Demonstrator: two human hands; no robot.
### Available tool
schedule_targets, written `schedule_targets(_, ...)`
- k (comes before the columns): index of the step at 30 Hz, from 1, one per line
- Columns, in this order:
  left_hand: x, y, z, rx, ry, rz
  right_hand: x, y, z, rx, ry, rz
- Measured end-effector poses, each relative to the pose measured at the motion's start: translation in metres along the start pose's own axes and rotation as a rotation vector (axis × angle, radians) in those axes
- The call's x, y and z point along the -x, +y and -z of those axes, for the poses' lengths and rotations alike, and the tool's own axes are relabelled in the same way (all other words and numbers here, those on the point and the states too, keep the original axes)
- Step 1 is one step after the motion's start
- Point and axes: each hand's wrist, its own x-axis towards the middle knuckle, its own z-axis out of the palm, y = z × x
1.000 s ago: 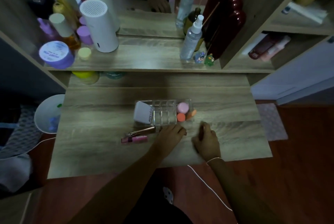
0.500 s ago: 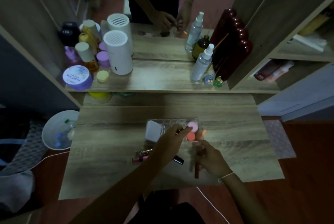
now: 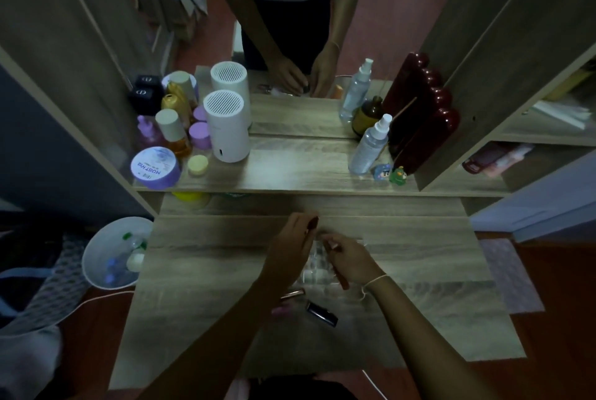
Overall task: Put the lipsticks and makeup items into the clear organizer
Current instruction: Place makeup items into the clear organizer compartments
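On the left of the wooden surface, just below the left forearm, a rose-gold lipstick tube lies with its long axis roughly left to right, tipped up slightly at its right end. A pink tube lies just below it, mostly hidden by the arm. The left hand is raised over the clear plastic organizer, fingers pinched on a thin dark stick that points up and to the right. Below the organizer, a black lipstick tube lies on the surface, its long axis running from upper left to lower right. The right hand hovers over the organizer's right part, closed around a slim dark-red lipstick whose long axis slants from upper left down to lower right.
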Motion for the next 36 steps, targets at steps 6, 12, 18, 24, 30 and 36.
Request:
schedule_targets(6, 0.006, -0.017, -0.007, 0.001, -0.029, 0.025, -0.013, 0.004, -0.008, 0.055, 0.041, -0.037)
schedule_targets(12, 0.010, -0.027, -0.013, -0.006, -0.076, 0.057, -0.021, 0.008, -0.008, 0.146, 0.121, -0.059)
schedule_targets(18, 0.010, -0.029, -0.016, -0.033, -0.095, 0.081, -0.026, -0.001, -0.004, 0.254, 0.167, -0.031)
schedule_targets(24, 0.014, -0.032, -0.017, -0.014, -0.100, 0.093, -0.029, -0.007, -0.003, 0.294, 0.187, 0.022)
schedule_targets(30, 0.014, -0.032, -0.013, -0.011, -0.113, 0.116, -0.033, -0.005, -0.003, 0.270, 0.197, -0.016)
schedule_targets(36, 0.018, -0.032, -0.004, -0.001, -0.091, 0.111, -0.033, -0.007, -0.002, 0.220, 0.209, -0.021)
